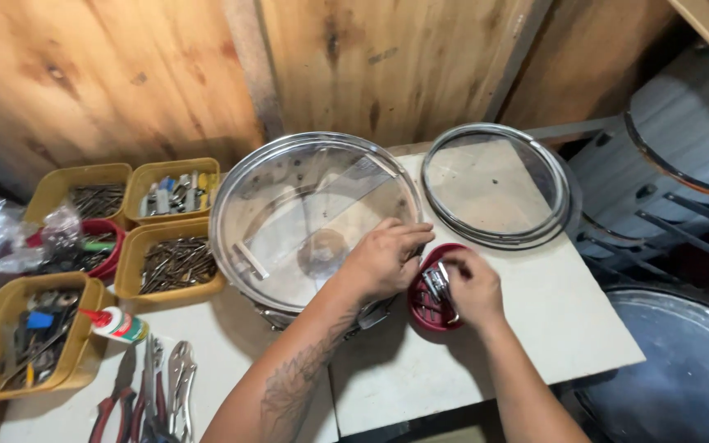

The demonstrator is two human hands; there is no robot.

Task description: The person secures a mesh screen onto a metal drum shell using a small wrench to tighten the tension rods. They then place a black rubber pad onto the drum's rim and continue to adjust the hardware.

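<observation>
A snare drum (289, 213) with a clear head and chrome rim lies flat on the white table (551, 328). My left hand (383, 261) rests palm down on the drum's near right rim, fingers spread over the edge. My right hand (471, 287) reaches into a small red bowl (427, 316) beside the drum and pinches several small metal parts (436, 283) between its fingertips. A loose chrome hoop with a clear drum head (494, 184) lies on the table to the drum's right.
Yellow trays (176, 267) of screws and metal bits sit left of the drum, with a red bowl (96, 246). A glue bottle (116, 324), pliers (116, 406) and locking pliers (180, 381) lie near the front left. Drum shells (683, 139) stand at right.
</observation>
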